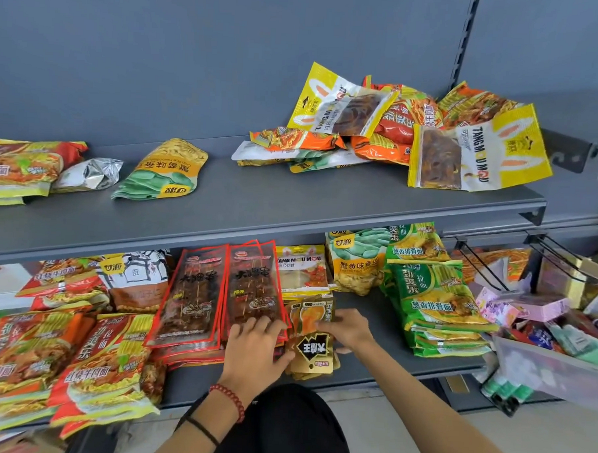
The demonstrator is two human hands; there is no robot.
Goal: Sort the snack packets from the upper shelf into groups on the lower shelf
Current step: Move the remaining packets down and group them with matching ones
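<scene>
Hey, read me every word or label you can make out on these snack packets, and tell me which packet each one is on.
"TANG MOU MOU": yellow packet, upper shelf
"蟹黄味蚕豆": bean bag, lower shelf
"葱香排骨面": green noodle packets
"红烧牛肉面": red noodle packets
Too blurred to read: red skewer packets, gold packets

I read TANGMOUMOU on the yellow-and-white plastic pouch (479, 148) on my grey upper shelf (292, 198), 蟹黄味蚕豆 on the green-and-yellow bean bag (356, 266) below, 葱香排骨面 on the green noodle packets (435, 300) and 红烧牛肉面 on the red noodle packets (93, 364).
</scene>
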